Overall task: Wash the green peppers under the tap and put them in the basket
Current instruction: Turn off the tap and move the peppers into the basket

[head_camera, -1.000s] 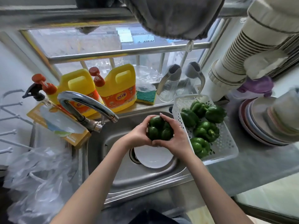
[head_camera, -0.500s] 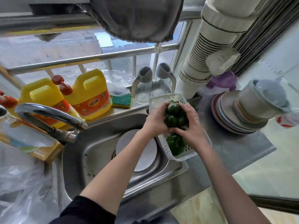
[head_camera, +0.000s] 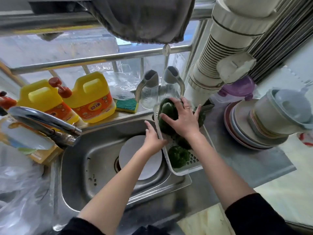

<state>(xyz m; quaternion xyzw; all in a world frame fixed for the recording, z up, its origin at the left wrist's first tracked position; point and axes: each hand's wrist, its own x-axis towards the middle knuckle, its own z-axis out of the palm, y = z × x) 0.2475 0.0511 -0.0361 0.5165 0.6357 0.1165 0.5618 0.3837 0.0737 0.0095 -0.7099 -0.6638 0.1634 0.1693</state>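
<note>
Green pepper (head_camera: 166, 108): a second ago it was cupped in both hands over the sink; now it sits at the far end of the basket, on top of the others.
Basket (head_camera: 182, 172): white, perforated, just right of the sink bowl, its near-left corner overhanging the sink edge. Other peppers (head_camera: 178, 156) lie inside, nearer the person.
Right hand (head_camera: 183, 120): fingers spread and laid over the pepper, pressing or settling it. Looks like a loose hold more than a firm grasp.
Left hand (head_camera: 153, 137): has come off the pepper; now at the basket's sink-side rim, fingers mostly straight, touching or steadying it. Not gripping anything I can see.
Sink (head_camera: 94, 160): stainless, white plate (head_camera: 133, 160) over the drain, left of the basket.
Tap (head_camera: 42, 120): well left of the basket, no water visible from the spout.
Meaning: this pepper's wash-and-place looks done bar the let-go.
Remaining: no unwashed peppers visible outside the basket, so the task is probably near its end.
</note>
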